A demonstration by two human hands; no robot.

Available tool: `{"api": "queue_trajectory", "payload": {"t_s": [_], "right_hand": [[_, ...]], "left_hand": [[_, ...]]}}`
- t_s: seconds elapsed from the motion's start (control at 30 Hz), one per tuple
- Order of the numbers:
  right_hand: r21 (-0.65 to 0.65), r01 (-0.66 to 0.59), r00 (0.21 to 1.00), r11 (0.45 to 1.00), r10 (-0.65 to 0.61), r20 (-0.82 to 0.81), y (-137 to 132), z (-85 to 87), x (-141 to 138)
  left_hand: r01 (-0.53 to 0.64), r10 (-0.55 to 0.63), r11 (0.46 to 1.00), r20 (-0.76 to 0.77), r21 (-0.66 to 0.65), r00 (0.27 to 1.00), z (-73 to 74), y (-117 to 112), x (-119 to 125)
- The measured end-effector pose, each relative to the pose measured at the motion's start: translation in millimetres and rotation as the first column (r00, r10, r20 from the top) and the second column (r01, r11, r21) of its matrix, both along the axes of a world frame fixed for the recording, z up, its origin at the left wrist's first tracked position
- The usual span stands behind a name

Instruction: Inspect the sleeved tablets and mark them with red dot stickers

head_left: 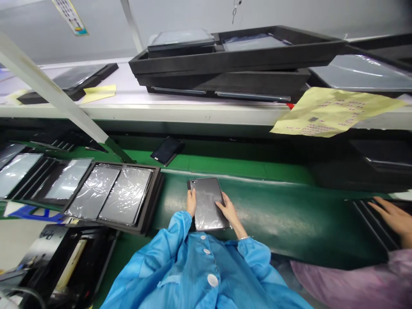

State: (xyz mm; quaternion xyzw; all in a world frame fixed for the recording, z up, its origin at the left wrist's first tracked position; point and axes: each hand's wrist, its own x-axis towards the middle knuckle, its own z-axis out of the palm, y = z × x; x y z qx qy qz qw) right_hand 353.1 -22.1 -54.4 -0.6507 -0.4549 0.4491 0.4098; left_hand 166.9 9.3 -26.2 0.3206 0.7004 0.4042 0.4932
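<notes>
Factory workbench with a green conveyor belt (pixel 267 214) crosses the whole view, and behind the far edge of this belt runs a white shelf (pixel 135 94). On the shelf stand stacked black foam trays (pixel 234 60), and a yellow sheet with small printed marks (pixel 334 111) hangs over the front edge at the right side. Near the near edge of the belt, close to the person's body, a tablet wrapped in clear plastic film (pixel 206 204) lies flat, with its long sides pointing away from the person. The left hand (pixel 191 202) touches the left long edge of the tablet, but it is not possible to see if the fingers close on this edge. The right hand (pixel 228 210) lies on the film at the right side of the tablet, with its fingers stretched and not closed. Both arms come from a blue button coat (pixel 193 274). Just beside the tablet on the left, a black tray (pixel 160 182) holds two wrapped tablets, and more trays continue toward the left edge. A dark tablet (pixel 167 150) lies on the far part of the belt. At the right edge, the hand of another person (pixel 392 216), with a purple sleeve (pixel 354 283), rests on a black rack (pixel 370 219).
</notes>
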Motion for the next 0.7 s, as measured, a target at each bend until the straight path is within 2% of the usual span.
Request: {"api": "queue_trajectory", "payload": {"t_s": [0.1, 0.2, 0.3, 0.4, 0.5, 0.6, 0.7], "right_hand": [[-0.032, -0.016, 1.0, 0.999, 0.017, 0.004, -1, -26.4, -2], [-0.054, -0.024, 0.999, 0.998, 0.021, -0.05, 0, -43.5, 4], [-0.097, -0.021, 0.992, 0.995, 0.008, -0.129, 0, -56.5, 6], [-0.139, -0.022, 0.979, 0.99, -0.007, -0.202, 0, -61.9, -1], [-0.139, -0.026, 0.961, 0.99, -0.014, -0.275, -1, -52.5, -13], [-0.096, -0.019, 0.943, 0.995, -0.014, -0.331, -3, -30.5, -22], [-0.041, -0.018, 0.926, 0.999, 0.001, -0.377, -5, -5.2, -16]], "left_hand": [[0.003, -0.007, 1.0, -0.255, -0.017, 0.967, -18.9, -1, 0], [-0.005, -0.016, 0.999, -0.427, -0.048, 0.904, -29.7, -12, -10], [0.014, -0.073, 0.992, -0.489, -0.123, 0.869, -37.6, -25, -23], [0.074, -0.154, 0.98, -0.469, -0.185, 0.869, -41.7, -34, -30], [0.098, -0.163, 0.98, -0.417, -0.172, 0.894, -36.3, -38, -30], [0.087, -0.109, 0.993, -0.319, -0.083, 0.942, -22.7, -43, -28], [0.082, -0.074, 0.996, -0.161, 0.043, 0.984, -5.9, -47, -24]]}}
